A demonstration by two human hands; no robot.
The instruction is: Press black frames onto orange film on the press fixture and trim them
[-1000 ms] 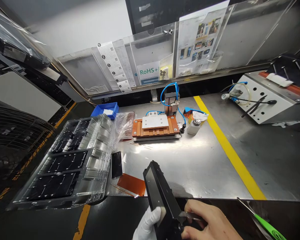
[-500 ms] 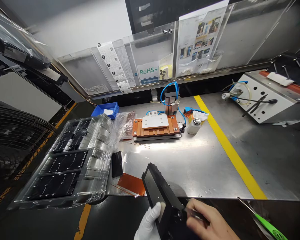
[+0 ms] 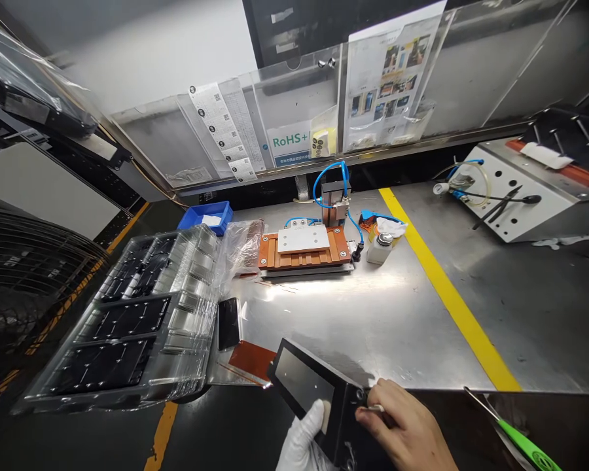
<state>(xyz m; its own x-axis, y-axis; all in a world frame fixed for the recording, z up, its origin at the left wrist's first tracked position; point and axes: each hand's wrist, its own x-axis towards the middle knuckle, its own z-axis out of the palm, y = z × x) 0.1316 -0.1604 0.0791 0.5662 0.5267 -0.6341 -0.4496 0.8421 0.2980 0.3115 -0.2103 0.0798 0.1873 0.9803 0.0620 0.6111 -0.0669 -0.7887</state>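
My left hand [image 3: 302, 439], in a white glove, grips a black device with a grey rectangular screen [image 3: 304, 381] by its lower edge, the thumb lying on the front. The device is tilted over the near edge of the bench. At its right side is my bare right hand [image 3: 405, 422], fingers pinched around a small pale piece that I cannot identify. Beyond the device lies a reddish-brown sheet [image 3: 251, 362], and a phone-like black slab [image 3: 229, 323] rests behind that.
Clear plastic trays [image 3: 189, 327] with black panels stand at left, near a blue bin [image 3: 216, 216]. Behind are an orange fixture [image 3: 304, 258] with blue air hoses and a dispenser bottle [image 3: 379, 248]. A green-handled tool [image 3: 530, 445] lies at lower right, below a white control box [image 3: 515, 196].
The device has turned so that more of its screen faces me, and its top end has dropped a little. My right hand has shifted slightly along with it, still pinched.
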